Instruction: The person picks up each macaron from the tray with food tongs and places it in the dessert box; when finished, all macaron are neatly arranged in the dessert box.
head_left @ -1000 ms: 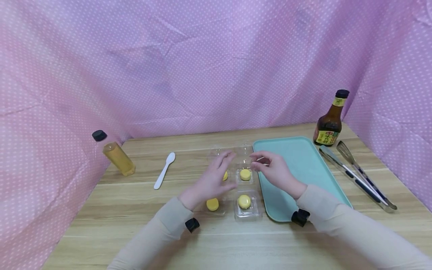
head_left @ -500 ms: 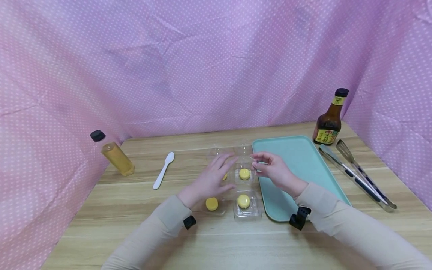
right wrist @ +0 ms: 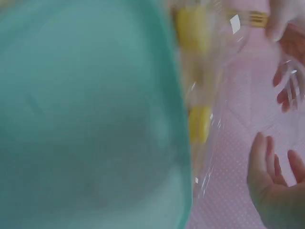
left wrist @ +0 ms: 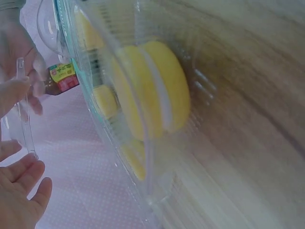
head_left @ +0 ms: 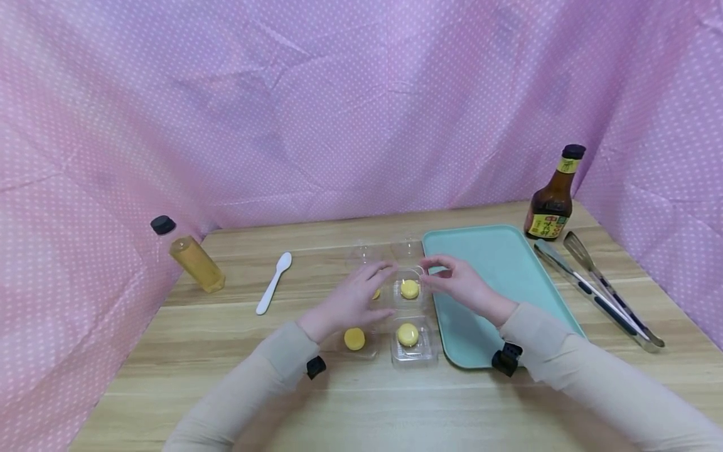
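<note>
Both hands hover over the back right clear plastic box. My right hand (head_left: 462,285) has thumb and index finger close together and pinches the edge of a clear lid (left wrist: 25,114). My left hand (head_left: 354,300) faces it, thumb apart and fingers fairly straight, fingertips right at the lid in the left wrist view. Yellow round cakes sit in the boxes: the back right one (head_left: 409,289), the front right one (head_left: 408,334) and the front left one (head_left: 354,339). The left hand partly hides the back left cake (head_left: 376,293).
A teal tray (head_left: 497,251) lies right of the boxes, with metal tongs (head_left: 612,289) beyond. A brown sauce bottle (head_left: 550,204) stands behind the tongs. At left are a white spoon (head_left: 274,284) and a bottle of amber liquid (head_left: 194,260). Opened clear lids (head_left: 407,247) lie behind the boxes.
The left fingertips have lowered slightly, while both hands stay over the back right box. The head view has shifted a little; boxes, tray and bottles keep their places.
</note>
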A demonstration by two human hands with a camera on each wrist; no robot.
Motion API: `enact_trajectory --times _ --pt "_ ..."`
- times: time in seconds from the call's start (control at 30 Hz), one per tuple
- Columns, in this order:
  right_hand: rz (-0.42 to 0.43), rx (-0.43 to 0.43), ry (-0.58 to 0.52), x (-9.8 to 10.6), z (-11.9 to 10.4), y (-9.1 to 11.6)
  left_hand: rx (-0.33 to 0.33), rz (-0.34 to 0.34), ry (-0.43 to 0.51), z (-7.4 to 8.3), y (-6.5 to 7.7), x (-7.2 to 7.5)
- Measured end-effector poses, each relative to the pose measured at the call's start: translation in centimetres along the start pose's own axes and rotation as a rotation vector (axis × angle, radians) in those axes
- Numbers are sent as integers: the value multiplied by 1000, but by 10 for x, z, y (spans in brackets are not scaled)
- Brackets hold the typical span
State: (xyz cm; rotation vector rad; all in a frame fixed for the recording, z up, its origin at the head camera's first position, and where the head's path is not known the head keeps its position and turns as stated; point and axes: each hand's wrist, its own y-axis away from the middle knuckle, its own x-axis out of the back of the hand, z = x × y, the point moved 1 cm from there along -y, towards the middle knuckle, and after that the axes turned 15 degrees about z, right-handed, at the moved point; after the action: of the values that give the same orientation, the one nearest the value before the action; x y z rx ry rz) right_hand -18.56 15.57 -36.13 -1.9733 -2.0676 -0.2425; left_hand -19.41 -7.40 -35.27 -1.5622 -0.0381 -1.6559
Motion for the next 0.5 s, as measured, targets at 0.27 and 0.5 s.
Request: enact_trajectory --times 0.27,0.5 --pt "-29 368 339 6 3 -3 98 -58 8 -7 -9 0" --pt "-37 448 521 6 1 -6 99 -148 -35 -13 -20 -8"
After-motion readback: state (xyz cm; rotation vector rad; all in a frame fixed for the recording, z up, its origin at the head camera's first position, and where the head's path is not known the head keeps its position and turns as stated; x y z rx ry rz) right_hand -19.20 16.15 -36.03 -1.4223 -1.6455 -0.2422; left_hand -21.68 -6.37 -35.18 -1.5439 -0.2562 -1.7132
